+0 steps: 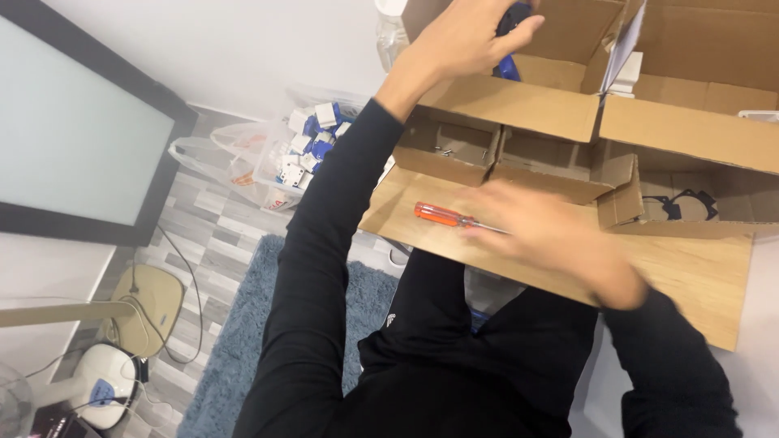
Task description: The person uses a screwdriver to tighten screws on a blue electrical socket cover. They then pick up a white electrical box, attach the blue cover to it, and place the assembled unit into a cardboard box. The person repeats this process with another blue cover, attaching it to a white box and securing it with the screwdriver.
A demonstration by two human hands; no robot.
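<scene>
The orange-handled screwdriver (446,216) lies flat on the wooden board (698,280), its long axis running left to right, handle pointing away from the right hand (545,235) and the thin shaft leading in under that hand's fingers. The right hand is blurred, fingers spread over the shaft end; whether it grips the tool cannot be told. It is far the nearer hand. The left hand (471,36) is well apart, up inside the large cardboard box (519,105), its fingers closed around a dark blue object (510,49) there.
</scene>
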